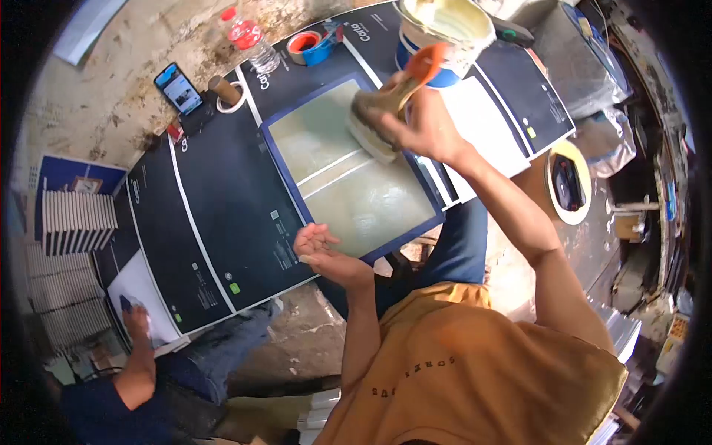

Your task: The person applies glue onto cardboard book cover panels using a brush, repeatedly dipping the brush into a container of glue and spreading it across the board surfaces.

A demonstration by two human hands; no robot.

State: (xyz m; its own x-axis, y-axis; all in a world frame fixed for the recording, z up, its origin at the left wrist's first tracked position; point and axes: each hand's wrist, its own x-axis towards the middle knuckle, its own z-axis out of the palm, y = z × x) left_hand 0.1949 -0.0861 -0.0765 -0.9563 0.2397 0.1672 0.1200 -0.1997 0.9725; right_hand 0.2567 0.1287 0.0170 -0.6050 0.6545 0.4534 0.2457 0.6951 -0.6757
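My right hand (423, 122) is closed round a wide brush (374, 133) with an orange handle tip, partly blurred. Its bristles are over the upper right of a blue-edged cover sheet (289, 182). Two wet-looking pale boards (371, 204) lie on that sheet with a narrow strip between them. Palm up, my left hand (330, 256) hovers at the sheet's near left corner, fingers loosely curled and apart, with nothing in it. A white bucket (445, 41) of pale paste, with a blue band, stands beyond my right hand.
Black printed sheets (222, 200) cover the table. Along the back are a phone (179, 89), tape rolls (304, 46) and a plastic bottle (256, 48). White paper (482, 137) lies right. A co-worker's hand (137, 322) rests on white paper at left, near stacked books (78, 222).
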